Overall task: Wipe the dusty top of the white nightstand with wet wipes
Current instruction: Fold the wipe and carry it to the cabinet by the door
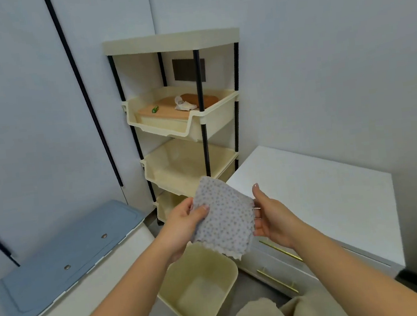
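Dotted wipe (pixel 223 215) pinched between left hand (pixel 183 221) and right hand (pixel 270 213), beside white nightstand (pixel 321 192)

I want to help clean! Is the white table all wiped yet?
Not yet. Done: a dotted grey wet wipe is out and spread open. In hand: the left hand and right hand hold it above the cream plastic bin. Left: wiping the white nightstand's top, which nothing touches.
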